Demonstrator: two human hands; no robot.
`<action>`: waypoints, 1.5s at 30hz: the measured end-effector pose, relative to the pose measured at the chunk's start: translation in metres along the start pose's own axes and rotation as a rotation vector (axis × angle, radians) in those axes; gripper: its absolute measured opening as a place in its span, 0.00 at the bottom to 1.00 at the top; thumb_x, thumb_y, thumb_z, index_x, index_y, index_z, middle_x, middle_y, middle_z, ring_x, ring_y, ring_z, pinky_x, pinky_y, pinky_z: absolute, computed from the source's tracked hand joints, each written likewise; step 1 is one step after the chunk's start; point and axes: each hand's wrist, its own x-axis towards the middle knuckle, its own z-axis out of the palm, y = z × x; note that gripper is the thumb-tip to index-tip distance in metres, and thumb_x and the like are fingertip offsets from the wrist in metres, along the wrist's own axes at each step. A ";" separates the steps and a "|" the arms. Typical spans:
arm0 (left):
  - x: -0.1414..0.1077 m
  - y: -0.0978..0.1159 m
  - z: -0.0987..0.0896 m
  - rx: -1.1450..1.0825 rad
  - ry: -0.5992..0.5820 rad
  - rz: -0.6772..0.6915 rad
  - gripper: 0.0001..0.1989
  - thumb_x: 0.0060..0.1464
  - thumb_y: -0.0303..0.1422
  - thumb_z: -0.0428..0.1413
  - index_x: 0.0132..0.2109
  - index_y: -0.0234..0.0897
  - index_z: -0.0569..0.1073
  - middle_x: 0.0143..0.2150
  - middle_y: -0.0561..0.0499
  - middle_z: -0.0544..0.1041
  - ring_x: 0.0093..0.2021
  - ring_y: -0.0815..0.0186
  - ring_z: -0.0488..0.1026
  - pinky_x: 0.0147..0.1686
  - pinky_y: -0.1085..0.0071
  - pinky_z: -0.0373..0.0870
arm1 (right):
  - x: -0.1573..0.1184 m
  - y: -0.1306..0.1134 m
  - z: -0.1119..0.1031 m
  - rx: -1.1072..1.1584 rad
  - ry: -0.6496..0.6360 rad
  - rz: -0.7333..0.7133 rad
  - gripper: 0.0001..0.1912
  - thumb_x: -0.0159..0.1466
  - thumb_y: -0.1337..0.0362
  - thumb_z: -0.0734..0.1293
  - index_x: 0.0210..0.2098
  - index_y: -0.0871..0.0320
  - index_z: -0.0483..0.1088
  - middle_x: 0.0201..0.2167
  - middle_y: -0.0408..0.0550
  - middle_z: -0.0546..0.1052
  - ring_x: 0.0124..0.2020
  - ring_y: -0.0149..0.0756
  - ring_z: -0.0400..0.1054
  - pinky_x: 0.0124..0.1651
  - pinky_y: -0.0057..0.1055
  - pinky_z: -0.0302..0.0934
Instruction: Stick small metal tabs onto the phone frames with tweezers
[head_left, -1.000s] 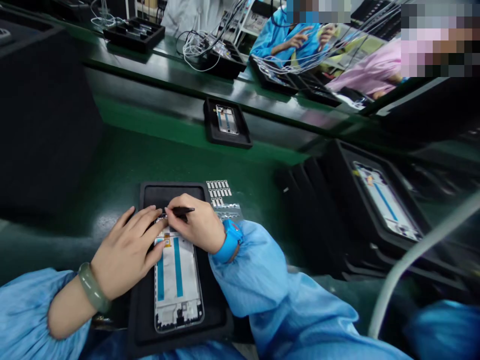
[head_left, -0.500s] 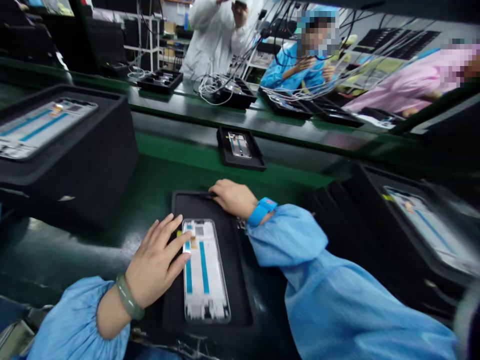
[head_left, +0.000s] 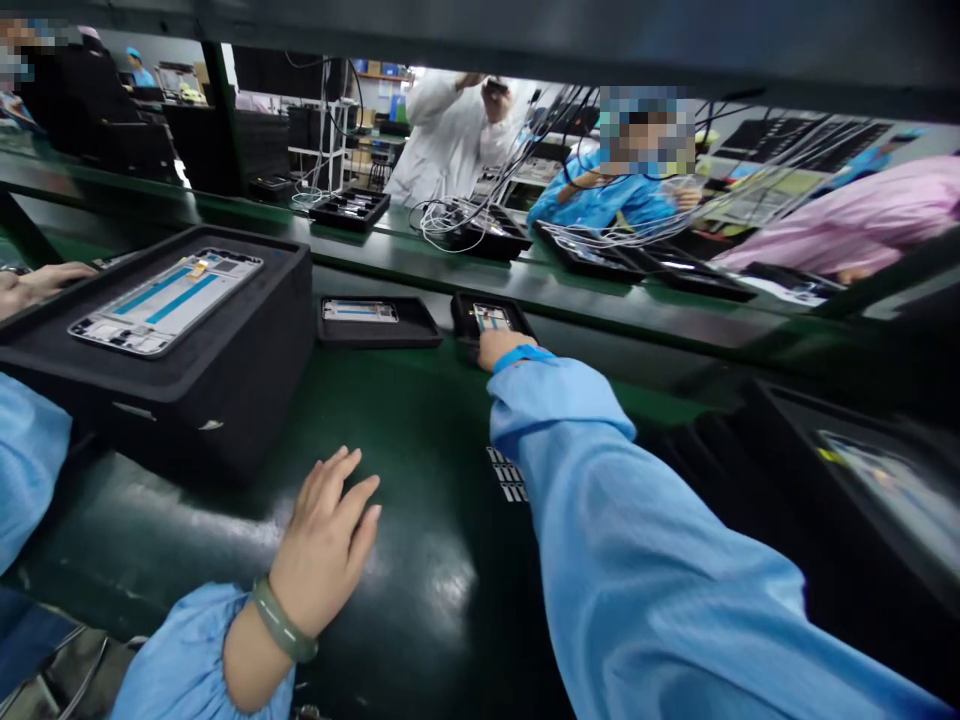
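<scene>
Nearest, the left hand (head_left: 322, 545) hangs open over the green tabletop (head_left: 420, 570), fingers apart, with nothing visible in it. Ahead of it and to its right, beside the right sleeve (head_left: 600, 490), lie small white pieces (head_left: 507, 476) in rows, too small to show any print. Beyond the left hand and to its left stands a black stack (head_left: 255, 360) with a phone frame on top (head_left: 169, 305); its side carries pale scraps, but no lettering can be read there. Farther out, the right hand (head_left: 504, 350) is at the near side of a small black tray (head_left: 465, 328), where another phone frame (head_left: 493, 317) lies just past the fingers; these are hidden, so I cannot tell whether they grip the tray. The step in hand looks like reaching for that tray, and moving it would call for a firm, level hold. Just left of the right hand sits a second tray (head_left: 416, 325) with its own frame (head_left: 360, 311). No brand is legible anywhere, even among the far cables (head_left: 450, 225).
</scene>
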 end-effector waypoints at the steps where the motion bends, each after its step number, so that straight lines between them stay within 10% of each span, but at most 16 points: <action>1: 0.000 0.001 0.000 0.010 -0.018 0.003 0.14 0.58 0.31 0.46 0.50 0.39 0.68 0.57 0.44 0.64 0.61 0.58 0.57 0.57 0.51 0.60 | -0.005 0.011 0.006 -0.017 -0.028 0.008 0.17 0.64 0.61 0.61 0.48 0.66 0.66 0.45 0.58 0.70 0.46 0.42 0.67 0.46 0.41 0.62; 10: 0.015 0.008 0.012 0.052 -0.177 0.010 0.15 0.57 0.35 0.49 0.51 0.38 0.66 0.54 0.45 0.68 0.58 0.60 0.61 0.57 0.56 0.60 | -0.040 0.056 0.021 -0.098 -0.006 -0.108 0.18 0.66 0.70 0.52 0.55 0.61 0.61 0.50 0.62 0.66 0.45 0.42 0.68 0.42 0.37 0.61; 16: 0.128 -0.028 0.045 0.196 -0.169 -0.235 0.17 0.57 0.38 0.51 0.51 0.35 0.66 0.50 0.45 0.69 0.46 0.62 0.69 0.44 0.58 0.69 | -0.071 0.058 -0.013 -0.111 0.089 -0.252 0.17 0.65 0.67 0.56 0.52 0.60 0.63 0.46 0.59 0.69 0.48 0.45 0.64 0.41 0.35 0.59; 22: 0.207 -0.066 0.059 0.230 -0.094 -0.378 0.17 0.56 0.38 0.52 0.51 0.35 0.65 0.50 0.45 0.68 0.46 0.62 0.69 0.43 0.58 0.69 | -0.170 0.047 -0.030 -0.106 0.190 -0.480 0.14 0.63 0.71 0.57 0.46 0.57 0.66 0.40 0.52 0.72 0.44 0.41 0.66 0.33 0.31 0.59; 29: 0.175 -0.068 0.058 0.112 -0.169 -0.210 0.17 0.57 0.37 0.51 0.51 0.36 0.65 0.51 0.45 0.68 0.46 0.62 0.69 0.44 0.58 0.69 | -0.302 0.000 0.005 0.091 0.218 -0.736 0.06 0.58 0.70 0.65 0.36 0.56 0.69 0.28 0.45 0.72 0.28 0.37 0.66 0.23 0.31 0.57; 34: 0.107 -0.052 0.045 -0.037 -0.326 0.014 0.17 0.57 0.37 0.51 0.51 0.35 0.65 0.51 0.45 0.68 0.47 0.61 0.68 0.45 0.57 0.68 | -0.313 0.010 0.019 0.620 0.077 -0.959 0.09 0.59 0.60 0.63 0.38 0.55 0.70 0.36 0.46 0.74 0.35 0.34 0.68 0.32 0.28 0.64; 37: 0.079 -0.051 0.033 -0.090 -0.376 0.094 0.17 0.57 0.38 0.51 0.51 0.35 0.66 0.52 0.45 0.68 0.51 0.59 0.67 0.49 0.53 0.65 | -0.277 0.039 0.021 0.987 0.140 -0.685 0.14 0.65 0.60 0.55 0.35 0.57 0.71 0.41 0.51 0.73 0.44 0.36 0.67 0.46 0.34 0.63; 41: 0.073 -0.046 0.020 -0.094 -0.372 0.121 0.18 0.62 0.38 0.40 0.49 0.35 0.68 0.53 0.44 0.69 0.56 0.61 0.63 0.55 0.53 0.58 | -0.225 0.068 0.050 1.384 0.160 -0.050 0.21 0.63 0.49 0.55 0.32 0.60 0.67 0.27 0.47 0.72 0.27 0.33 0.70 0.27 0.30 0.67; 45: 0.081 -0.005 0.021 -0.064 -0.391 0.218 0.22 0.61 0.42 0.38 0.54 0.36 0.65 0.56 0.43 0.67 0.60 0.59 0.58 0.58 0.53 0.54 | -0.202 0.071 0.082 1.638 0.166 0.230 0.19 0.55 0.50 0.66 0.34 0.60 0.64 0.27 0.45 0.72 0.26 0.33 0.72 0.28 0.30 0.71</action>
